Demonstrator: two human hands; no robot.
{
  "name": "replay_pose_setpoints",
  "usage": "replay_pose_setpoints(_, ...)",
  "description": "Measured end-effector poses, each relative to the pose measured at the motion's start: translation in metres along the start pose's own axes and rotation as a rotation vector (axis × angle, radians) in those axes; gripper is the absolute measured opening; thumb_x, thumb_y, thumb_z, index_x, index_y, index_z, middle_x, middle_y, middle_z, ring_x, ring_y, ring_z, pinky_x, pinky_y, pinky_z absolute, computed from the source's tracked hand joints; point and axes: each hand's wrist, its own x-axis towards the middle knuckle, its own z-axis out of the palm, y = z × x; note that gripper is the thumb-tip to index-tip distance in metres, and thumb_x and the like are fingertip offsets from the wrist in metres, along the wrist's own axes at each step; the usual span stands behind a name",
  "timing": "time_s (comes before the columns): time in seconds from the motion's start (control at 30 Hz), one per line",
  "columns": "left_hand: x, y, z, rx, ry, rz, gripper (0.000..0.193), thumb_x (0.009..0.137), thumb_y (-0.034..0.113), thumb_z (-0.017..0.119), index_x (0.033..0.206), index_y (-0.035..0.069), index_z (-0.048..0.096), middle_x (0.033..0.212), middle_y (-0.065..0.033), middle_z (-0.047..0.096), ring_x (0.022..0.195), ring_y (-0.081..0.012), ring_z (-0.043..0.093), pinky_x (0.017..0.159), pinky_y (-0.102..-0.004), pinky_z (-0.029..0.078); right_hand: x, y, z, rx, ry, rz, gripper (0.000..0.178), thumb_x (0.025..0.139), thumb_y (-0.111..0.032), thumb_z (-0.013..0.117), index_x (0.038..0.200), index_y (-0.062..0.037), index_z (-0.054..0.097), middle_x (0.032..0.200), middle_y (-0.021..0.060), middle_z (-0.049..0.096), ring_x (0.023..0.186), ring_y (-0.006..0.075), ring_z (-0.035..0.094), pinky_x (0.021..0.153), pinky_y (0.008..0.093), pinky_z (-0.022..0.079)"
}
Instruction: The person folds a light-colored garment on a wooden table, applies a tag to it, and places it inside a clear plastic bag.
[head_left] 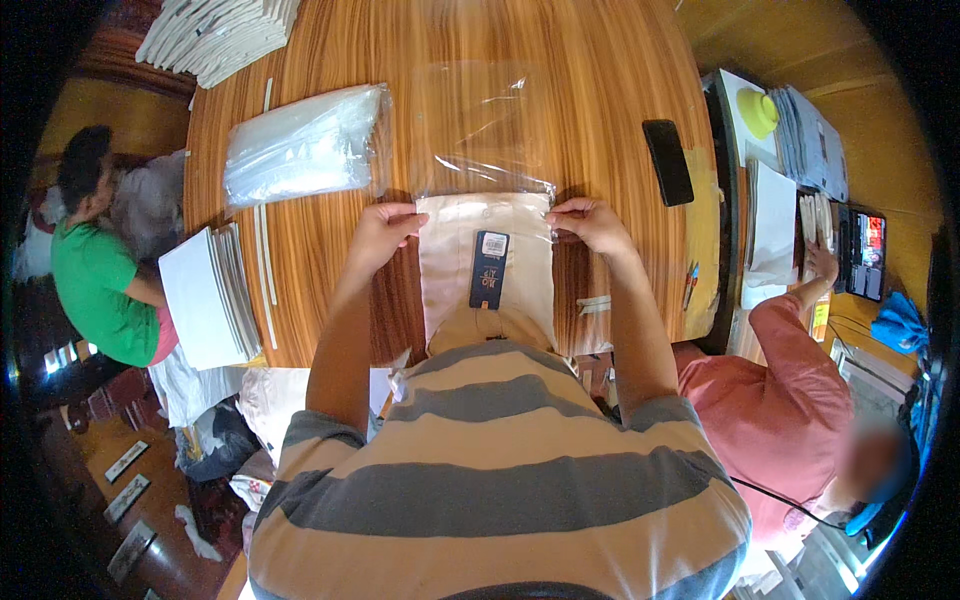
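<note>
A folded cream garment [447, 265] lies at the table's near edge, against my body. On its front is a dark hang tag [488, 285] with a white sticker near the top. Clear plastic bag film [475, 130] stretches from the garment's far edge over the table; how much of the garment is inside it I cannot tell. My left hand [382, 234] pinches the bag at the far left corner of the garment. At the far right corner, the fingers of my right hand [592, 226] are closed on the bag's edge.
A stack of clear plastic bags [305, 145] lies to the left, with white sheets [208, 300] nearer. Folded cloth [215, 38] is piled far left. A black phone [667, 162] and a pen [691, 284] lie right. One person [100, 280] is at left, another [775, 385] at right.
</note>
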Motion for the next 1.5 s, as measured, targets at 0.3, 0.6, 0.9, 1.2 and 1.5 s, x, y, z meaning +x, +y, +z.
replay_pose_setpoints(0.3,0.013,0.021,0.010,0.005,0.025,0.044,0.030,0.093,0.026,0.086,0.105,0.001,0.076,0.084,-0.0017,0.072,0.072,-0.0087,0.066,0.057,-0.0240,0.050,0.036,-0.013,0.030,-0.329,0.377,-0.284,0.026,0.097,-0.024,0.081,0.102,0.0010,0.080,0.078,0.0054,0.075,0.064,0.0099,0.066,0.057,0.0268,0.052)
replay_pose_setpoints(0.6,0.005,0.023,0.003,0.041,-0.017,-0.072,0.032,0.093,0.032,0.085,0.099,0.002,0.077,0.082,-0.0009,0.071,0.073,-0.0089,0.067,0.061,-0.0250,0.055,-0.001,-0.023,0.017,0.111,0.177,0.204,0.036,0.091,-0.031,0.088,0.104,0.0005,0.076,0.088,0.0076,0.077,0.068,0.0143,0.071,0.062,0.0306,0.060)
replay_pose_setpoints(0.9,-0.018,0.024,-0.003,0.284,-0.099,-0.018,0.037,0.092,0.035,0.085,0.110,0.004,0.080,0.084,-0.0057,0.075,0.075,-0.0146,0.069,0.066,-0.0300,0.057,-0.034,-0.005,0.012,-0.045,0.052,0.047,0.032,0.091,-0.028,0.088,0.105,-0.0004,0.081,0.088,0.0080,0.078,0.077,0.0160,0.072,0.071,0.0304,0.058)
replay_pose_setpoints(1.2,-0.069,0.021,0.031,0.522,0.296,0.599,0.033,0.089,0.021,0.087,0.115,0.004,0.077,0.113,-0.0083,0.071,0.098,-0.0223,0.070,0.084,-0.0364,0.059,-0.072,-0.028,0.042,-0.660,0.263,-0.665,0.030,0.090,-0.014,0.085,0.116,-0.0020,0.076,0.100,0.0088,0.074,0.092,0.0236,0.072,0.079,0.0348,0.058)
replay_pose_setpoints(1.5,-0.057,-0.018,0.032,0.577,0.145,0.756,0.015,0.092,0.008,0.078,0.105,0.002,0.071,0.117,-0.0150,0.065,0.106,-0.0342,0.068,0.088,-0.0404,0.059,-0.067,0.022,0.051,-0.835,0.373,-0.757,0.017,0.092,-0.015,0.082,0.102,-0.0057,0.072,0.100,0.0114,0.068,0.088,0.0324,0.071,0.073,0.0421,0.060)
